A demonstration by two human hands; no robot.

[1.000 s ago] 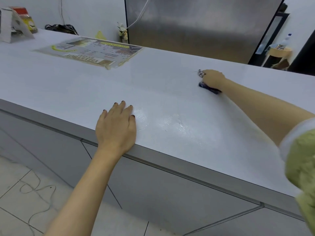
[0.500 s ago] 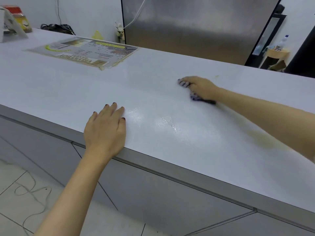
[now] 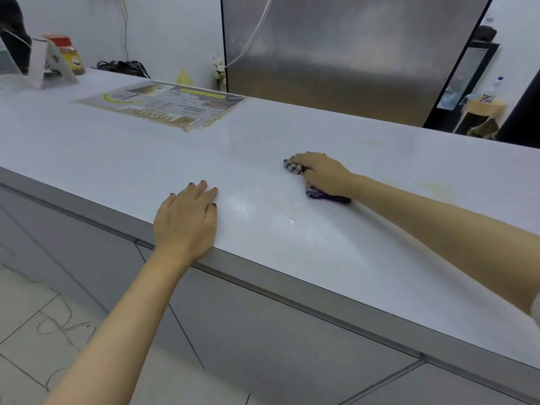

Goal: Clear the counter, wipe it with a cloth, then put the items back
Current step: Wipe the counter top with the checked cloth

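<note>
A long white counter (image 3: pixel 321 252) runs across the view. My right hand (image 3: pixel 321 172) presses a dark blue and white cloth (image 3: pixel 315 194) flat on the counter's middle; most of the cloth is hidden under the palm. My left hand (image 3: pixel 187 220) lies flat on the counter's front edge, fingers spread, holding nothing. A wet, shiny patch (image 3: pixel 263 211) sits between the two hands. Faint yellowish stains (image 3: pixel 438 190) mark the surface to the right of my forearm.
A laminated menu sheet (image 3: pixel 163 108) lies flat at the back left. A white tent sign (image 3: pixel 54 64) and a red-lidded jar (image 3: pixel 68 55) stand at the far left. A steel fridge (image 3: pixel 350 54) rises behind the counter. A loose cord (image 3: pixel 55 323) lies on the tiled floor.
My right hand has dragged the cloth across the counter from the far right toward the middle and nearer the front. My left hand has stayed flat on the edge.
</note>
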